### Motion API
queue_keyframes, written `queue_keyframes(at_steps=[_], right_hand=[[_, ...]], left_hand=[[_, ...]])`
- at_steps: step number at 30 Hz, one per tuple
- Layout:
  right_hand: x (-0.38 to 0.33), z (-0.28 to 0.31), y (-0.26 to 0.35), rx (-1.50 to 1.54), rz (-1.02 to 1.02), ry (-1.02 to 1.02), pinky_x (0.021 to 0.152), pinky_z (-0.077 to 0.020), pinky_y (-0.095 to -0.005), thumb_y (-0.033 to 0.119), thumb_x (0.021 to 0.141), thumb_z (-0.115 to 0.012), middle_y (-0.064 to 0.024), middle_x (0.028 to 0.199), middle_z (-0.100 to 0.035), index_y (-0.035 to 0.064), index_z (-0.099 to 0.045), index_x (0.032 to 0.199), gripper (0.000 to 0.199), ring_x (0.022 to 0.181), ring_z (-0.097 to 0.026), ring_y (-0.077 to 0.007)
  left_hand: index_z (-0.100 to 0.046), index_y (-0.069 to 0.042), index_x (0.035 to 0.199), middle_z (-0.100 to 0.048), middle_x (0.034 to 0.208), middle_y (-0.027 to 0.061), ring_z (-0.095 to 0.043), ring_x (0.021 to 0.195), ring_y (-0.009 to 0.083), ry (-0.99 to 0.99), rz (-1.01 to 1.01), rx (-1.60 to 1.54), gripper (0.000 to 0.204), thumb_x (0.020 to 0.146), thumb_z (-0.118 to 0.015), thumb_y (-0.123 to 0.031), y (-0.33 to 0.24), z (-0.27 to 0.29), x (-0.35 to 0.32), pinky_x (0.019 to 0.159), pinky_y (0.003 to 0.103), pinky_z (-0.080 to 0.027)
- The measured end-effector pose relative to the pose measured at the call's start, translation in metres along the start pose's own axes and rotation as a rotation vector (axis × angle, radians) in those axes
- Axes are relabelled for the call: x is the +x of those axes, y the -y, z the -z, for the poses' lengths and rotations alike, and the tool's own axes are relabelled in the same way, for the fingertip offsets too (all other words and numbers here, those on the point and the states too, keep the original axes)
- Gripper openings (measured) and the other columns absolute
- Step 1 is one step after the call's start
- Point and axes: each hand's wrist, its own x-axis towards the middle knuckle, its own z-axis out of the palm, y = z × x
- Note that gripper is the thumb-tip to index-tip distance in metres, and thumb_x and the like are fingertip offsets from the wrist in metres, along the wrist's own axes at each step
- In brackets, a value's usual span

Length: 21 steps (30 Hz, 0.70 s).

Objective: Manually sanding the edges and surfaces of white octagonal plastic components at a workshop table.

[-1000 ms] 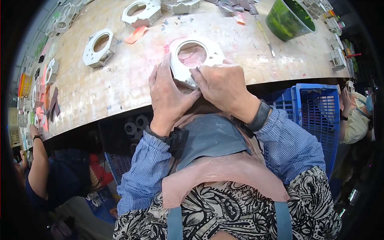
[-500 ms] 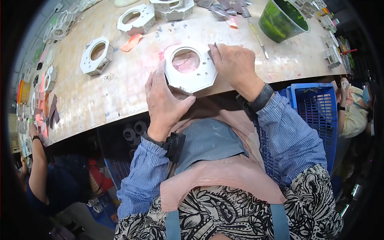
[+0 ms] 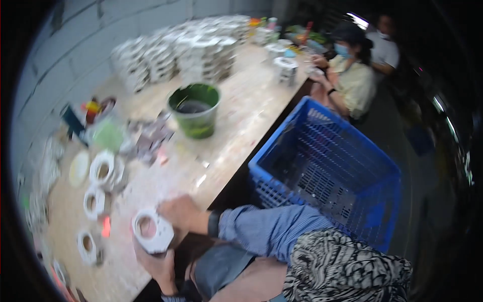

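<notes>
Piece [image 3: 160,236], white, octagonal, round opening, is at the near edge of the bench [image 3: 226,146], between the two hands. Left hand [image 3: 160,269] grasps it from the near side, thumb along the near edge, other fingers partly hidden under it. Right hand [image 3: 182,214] is right by its far right edge, fingers curled in but blurred; cannot tell if they pinch anything or touch the piece.

Left of the piece: orange scrap [image 3: 106,227], plus more white octagonal parts [image 3: 89,246] lying on the bench. Farther back: dark scraps [image 3: 148,138] in a loose pile, green-stained bucket [image 3: 198,129] upright beside them, stacked white parts [image 3: 186,53] near the block wall [image 3: 75,50]. Big blue crate [image 3: 327,166] beside the bench, right of the right forearm. Masked co-worker [image 3: 354,88] in pale yellow sits farther along the bench, both hands raised together near its edge.
</notes>
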Motion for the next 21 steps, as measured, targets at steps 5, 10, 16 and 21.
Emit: queue_keyframes(at_steps=[5, 10, 16, 21], right_hand=[[0.002, 0.01, 0.003, -0.062, -0.088, 0.042, 0.053, -0.0491, -0.0425, 0.028, 0.09, -0.054, -0.0077, 0.069, -0.063, 0.0119, -0.065, 0.084, 0.02, 0.061, -0.066, -0.0264], [0.003, 0.014, -0.001, -0.057, -0.084, 0.077, 0.055, -0.0481, -0.0442, 0.028, 0.091, -0.053, -0.0098, 0.067, -0.065, 0.0098, -0.063, 0.09, 0.02, 0.055, -0.065, -0.0285], [-0.004, 0.021, 0.013, 0.128, -0.19, 0.21, 0.055, -0.0459, -0.0471, 0.025, 0.095, -0.049, -0.0168, 0.065, -0.062, -0.0012, -0.055, 0.103, 0.028, 0.058, -0.064, -0.0337], [-0.014, 0.027, 0.015, 0.22, -0.152, 0.095, 0.054, -0.0447, -0.0488, 0.026, 0.095, -0.049, -0.0177, 0.062, -0.061, -0.0086, -0.052, 0.109, 0.038, 0.058, -0.063, -0.0363]], left_hand=[[-0.037, 0.006, 0.139, -0.048, 0.136, 0.0225, -0.047, 0.128, 0.0321, 0.012, -0.09, 0.08, 0.091, 0.062, -0.076, -0.021, 0.012, -0.005, 0.002, 0.107, 0.04, -0.035], [-0.033, 0.007, 0.142, -0.044, 0.139, 0.0244, -0.044, 0.13, 0.0337, 0.028, -0.126, 0.002, 0.097, 0.058, -0.072, -0.022, 0.018, -0.011, 0.006, 0.109, 0.041, -0.032], [-0.04, 0.002, 0.139, -0.047, 0.136, 0.0254, -0.05, 0.12, 0.0376, 0.079, 0.001, 0.215, 0.09, 0.065, -0.083, -0.025, -0.021, 0.004, 0.001, 0.103, 0.044, -0.04], [-0.038, 0.002, 0.141, -0.046, 0.138, 0.0272, -0.042, 0.129, 0.0393, 0.106, 0.103, 0.199, 0.097, 0.06, -0.083, -0.024, -0.02, 0.005, 0.001, 0.109, 0.046, -0.032]])
